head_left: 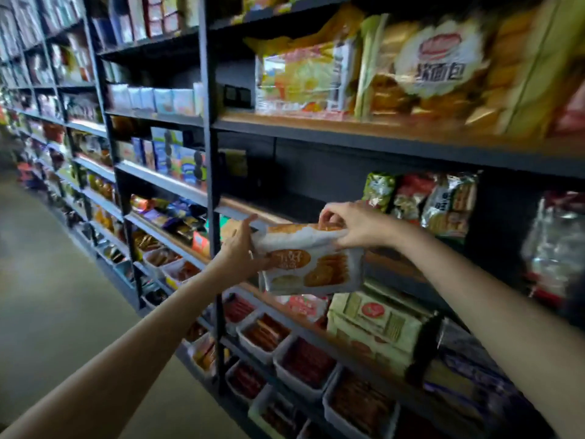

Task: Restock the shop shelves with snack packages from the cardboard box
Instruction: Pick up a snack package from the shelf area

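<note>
Two bare forearms reached toward dark shop shelves. Left hand (239, 245) cupped the biscuit packet's (311, 264) side with curled fingers; right hand (348, 224) pinched its top edge. Held before the half-empty middle shelf (285, 213), the packet next needed sliding in beside the standing cracker bags (443, 204).

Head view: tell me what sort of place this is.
Most likely a snack aisle in a small shop. Long dark metal shelves run down the aisle, packed with bagged snacks; white bins of wrapped items sit low, and both hands hold a biscuit package at a shelf.
</note>
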The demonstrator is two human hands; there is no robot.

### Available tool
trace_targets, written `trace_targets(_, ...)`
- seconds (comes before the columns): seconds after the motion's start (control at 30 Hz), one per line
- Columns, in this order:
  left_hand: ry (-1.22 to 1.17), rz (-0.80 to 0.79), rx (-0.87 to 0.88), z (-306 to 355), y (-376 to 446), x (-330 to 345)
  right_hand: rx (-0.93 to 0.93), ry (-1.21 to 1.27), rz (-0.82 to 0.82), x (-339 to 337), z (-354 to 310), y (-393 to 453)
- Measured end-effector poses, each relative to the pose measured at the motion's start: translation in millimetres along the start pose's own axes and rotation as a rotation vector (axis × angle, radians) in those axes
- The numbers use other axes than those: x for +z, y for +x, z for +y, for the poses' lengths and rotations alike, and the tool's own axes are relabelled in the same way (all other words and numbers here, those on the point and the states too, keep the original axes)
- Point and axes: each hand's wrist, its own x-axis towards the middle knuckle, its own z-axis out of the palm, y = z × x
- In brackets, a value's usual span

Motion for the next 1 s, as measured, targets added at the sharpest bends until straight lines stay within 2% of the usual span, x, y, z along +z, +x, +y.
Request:
trace_targets(0.03, -0.123, 0.067, 0.015, 18, 16, 12, 0.028, 0.037, 0.106, -9, 20, -9)
trace_targets(0.1, -0.294, 0.089, 0.028, 44, 45, 33, 0.06, 0.076, 0.295, -20, 54, -27)
trace_targets(0.17, -0.309, 0.039, 0.125, 60, 70, 55, 0.069, 0.09, 0.447, -24, 80, -42)
trace_targets(0.2, -0.233, 0.008, 0.183, 65, 81, 67, 0.073, 0.082, 0.507, -25, 90, -49)
trace_targets(0.27, -0.126, -0.056, 0.255, 73, 102, 87, 0.08, 0.001, 0.588, -23, 109, -60)
trace_targets(0.37, -0.252, -0.125, 0.235, 81, 131, 119, 0.127, -0.233, 0.677, -11, 139, -68)
trace_targets(0.47, -0.315, -0.191, 0.264, 75, 161, 145, 0.338, -0.195, 0.766, 3, 169, -61)
trace_targets(0.53, -0.37, -0.218, 0.233, 62, 182, 154, 0.479, 0.118, 0.766, 11, 179, -47)
trace_targets(0.6, -0.413, -0.224, 0.198, 50, 201, 151, 0.51, 0.428, 0.645, 20, 181, -22)
trace_targets(0.63, -0.425, -0.221, 0.171, 44, 212, 148, 0.509, 0.467, 0.606, 25, 181, -7)
trace_targets(0.77, -0.497, -0.237, 0.109, 3, 257, 127, 0.553, 0.601, 0.654, 44, 186, 71)
trace_targets(0.83, -0.492, -0.198, 0.106, -24, 292, 119, 0.59, 0.717, 0.635, 48, 188, 115)
trace_targets(1.0, -0.385, -0.202, 0.05, -110, 408, 143, 0.693, 0.801, 0.595, 53, 195, 204)
